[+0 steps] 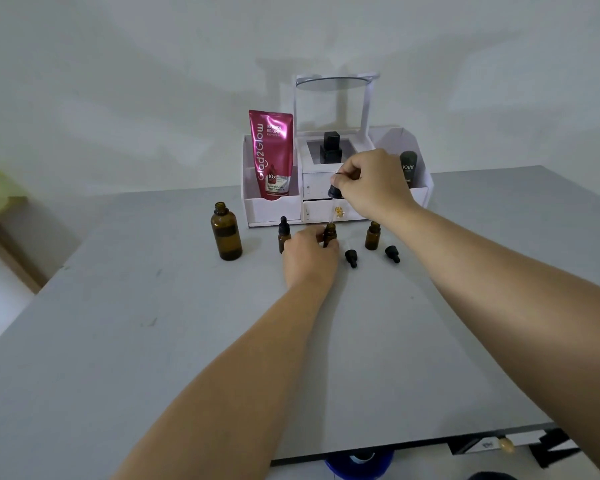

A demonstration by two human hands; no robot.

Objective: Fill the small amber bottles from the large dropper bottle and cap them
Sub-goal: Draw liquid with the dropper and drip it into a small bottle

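The large amber bottle stands uncapped on the grey table, at the left of the row. My left hand grips a small open amber bottle in the middle. My right hand pinches the black dropper above it, with the glass tip at that bottle's mouth. A capped small bottle stands just left of my left hand. Another small open bottle stands to the right. Two black dropper caps lie on the table in front.
A white cosmetics organizer with drawers and a mirror stands at the back. It holds a pink tube, a black bottle and a dark tube. The table's front edge runs at lower right, with a blue object beneath.
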